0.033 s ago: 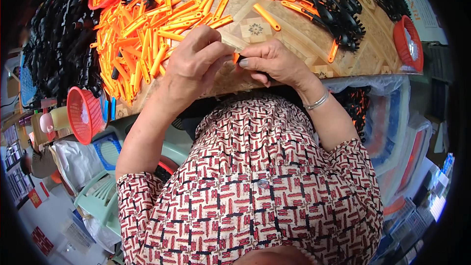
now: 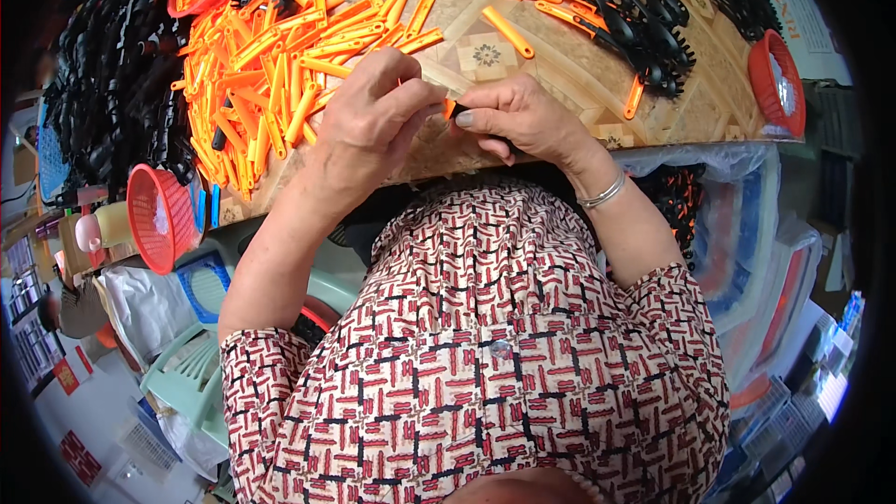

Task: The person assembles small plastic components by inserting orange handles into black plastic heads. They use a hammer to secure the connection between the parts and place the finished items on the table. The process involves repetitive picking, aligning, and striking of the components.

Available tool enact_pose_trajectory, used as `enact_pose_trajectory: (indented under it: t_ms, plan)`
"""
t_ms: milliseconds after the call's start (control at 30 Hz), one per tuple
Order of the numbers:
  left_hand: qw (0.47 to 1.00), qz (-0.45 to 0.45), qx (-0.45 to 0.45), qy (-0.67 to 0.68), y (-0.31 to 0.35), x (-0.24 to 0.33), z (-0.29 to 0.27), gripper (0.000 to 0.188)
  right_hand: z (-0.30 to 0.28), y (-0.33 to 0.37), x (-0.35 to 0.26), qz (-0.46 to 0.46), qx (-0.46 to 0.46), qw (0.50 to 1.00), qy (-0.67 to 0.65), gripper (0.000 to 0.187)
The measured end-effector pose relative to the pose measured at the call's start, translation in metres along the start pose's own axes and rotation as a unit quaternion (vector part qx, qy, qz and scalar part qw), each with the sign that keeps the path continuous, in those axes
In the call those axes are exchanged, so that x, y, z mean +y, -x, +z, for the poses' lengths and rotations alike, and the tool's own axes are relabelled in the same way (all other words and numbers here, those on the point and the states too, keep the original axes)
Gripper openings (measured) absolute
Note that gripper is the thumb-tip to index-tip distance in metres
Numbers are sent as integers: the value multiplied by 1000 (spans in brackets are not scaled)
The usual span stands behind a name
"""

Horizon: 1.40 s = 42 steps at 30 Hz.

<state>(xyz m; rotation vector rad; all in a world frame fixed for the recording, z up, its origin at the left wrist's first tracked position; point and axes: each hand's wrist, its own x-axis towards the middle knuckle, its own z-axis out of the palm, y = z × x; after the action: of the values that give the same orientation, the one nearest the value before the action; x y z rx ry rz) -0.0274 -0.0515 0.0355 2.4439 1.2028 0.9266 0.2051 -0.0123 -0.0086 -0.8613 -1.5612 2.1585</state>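
My left hand is closed, its fingertips pinched round an orange plastic handle, most of which the fingers hide. Opposite it, my right hand grips a black utensil part between thumb and fingers. Orange and black meet in the small gap between the two hands, over the table's near edge. The far end of the black part is hidden, so its kind does not show. To the left lies a large heap of loose orange handles, close to my left hand.
Black kitchen utensils with orange handles lie at the far right. One loose orange handle rests on the patterned table. Many black parts are heaped at far left. Red baskets flank the table; a plastic-lined container stands below right.
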Motion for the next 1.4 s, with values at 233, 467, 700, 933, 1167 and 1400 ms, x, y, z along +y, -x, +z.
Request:
enact_pose_trajectory:
  t_ms: [233, 467, 700, 933, 1167, 1400]
  plan:
    - [995, -92, -27, 25, 14, 2, 5, 19, 9, -7, 25, -303, 101, 883, 344, 14]
    - [981, -178, 74, 5, 36, 7, 12, 51, 18, 14, 16, -321, 242, 787, 469, 20]
    - [983, -38, -66, -169, 53, -26, 38, 45, -19, 33, 10, -204, 386, 580, 688, 33]
    - [906, -123, 92, -395, 52, -91, -10, 31, -20, 23, 23, -159, 417, 550, 707, 34]
    - [917, -152, 141, -342, 13, -99, 15, 41, -19, 23, 23, -168, 432, 557, 689, 32]
    - [966, -26, 21, -256, 16, -106, 2, 28, -17, 25, 22, -170, 435, 563, 682, 31]
